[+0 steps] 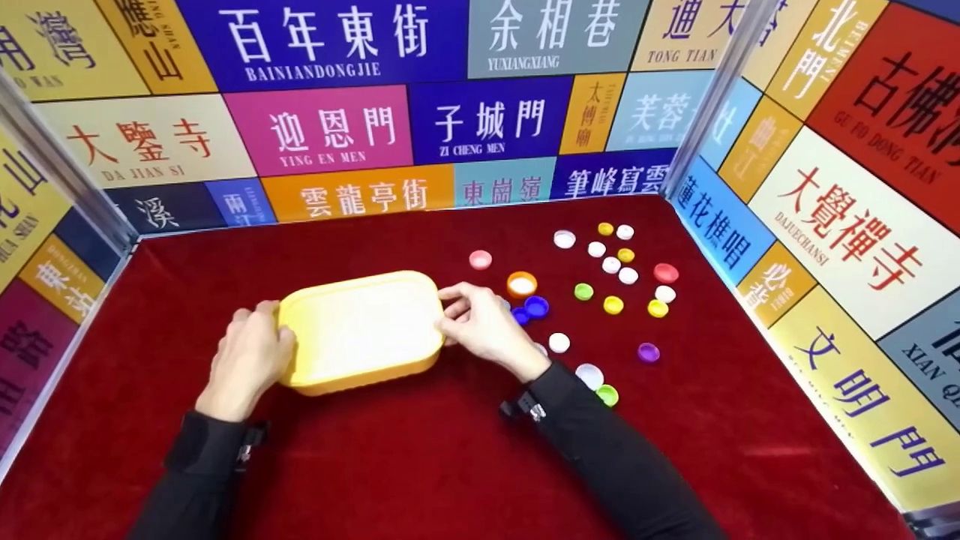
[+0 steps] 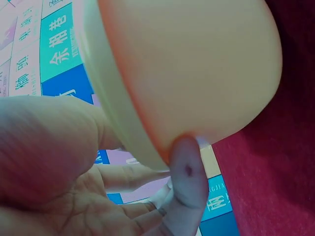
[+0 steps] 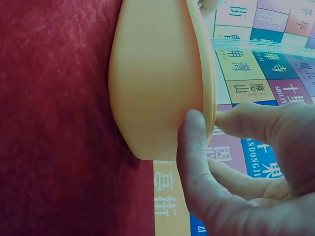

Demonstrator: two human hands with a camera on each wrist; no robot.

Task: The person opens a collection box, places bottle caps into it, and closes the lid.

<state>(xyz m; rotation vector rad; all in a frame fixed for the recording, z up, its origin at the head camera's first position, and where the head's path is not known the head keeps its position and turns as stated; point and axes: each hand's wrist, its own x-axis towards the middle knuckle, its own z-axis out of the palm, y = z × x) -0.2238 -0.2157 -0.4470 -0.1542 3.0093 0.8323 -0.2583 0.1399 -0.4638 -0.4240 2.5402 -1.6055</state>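
- Black sleeves (image 1: 199,465) lay nearest, over the red desk (image 1: 360,465).
- Each grip, left hand (image 1: 251,349) and right hand (image 1: 484,322), pinched an end of the yellow box (image 1: 367,326) by its rim.
- That box was left of the desk's middle; loose caps (image 1: 613,304) dotted the far right corner.
- Uneven pinching might tip it; swinging right could scatter the blue caps (image 1: 536,307) beside the right hand.

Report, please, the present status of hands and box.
Left hand grips box, left end. Right hand grips right end. Caps right of box, some close beside right hand.
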